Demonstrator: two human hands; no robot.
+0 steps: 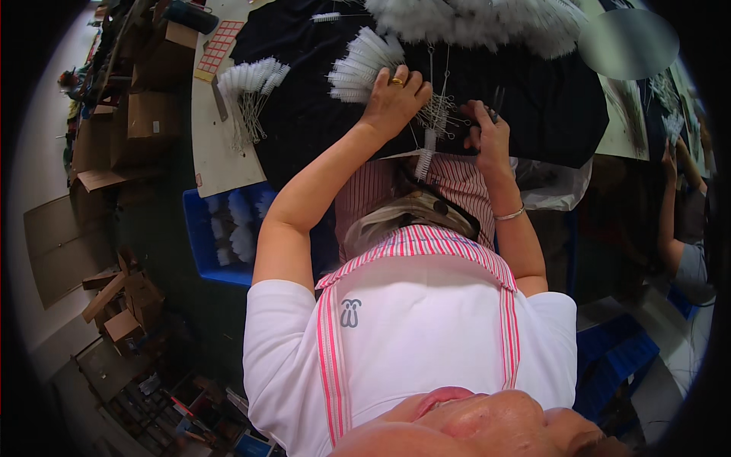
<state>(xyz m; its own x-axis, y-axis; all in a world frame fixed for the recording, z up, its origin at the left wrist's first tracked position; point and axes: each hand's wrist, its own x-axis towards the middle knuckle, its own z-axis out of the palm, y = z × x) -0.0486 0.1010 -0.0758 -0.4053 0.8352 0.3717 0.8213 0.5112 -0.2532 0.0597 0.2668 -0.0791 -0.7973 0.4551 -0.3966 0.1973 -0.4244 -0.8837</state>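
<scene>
A fanned bunch of white tube brushes with thin looped wire handles lies on the black cloth. My left hand is curled over the near side of this bunch, by the wire stems. In my right hand is a small two-pronged dark tool, its points facing away from me; its exact kind is unclear. Between the hands is a cluster of looped wire ends. One white brush hangs over the near table edge, against my striped apron.
Another bunch of brushes lies on the left, with a red-gridded sheet beyond it. Fluffy white brushes are heaped at the far side. A blue crate stands below left. At the right, another person's hand holds brushes.
</scene>
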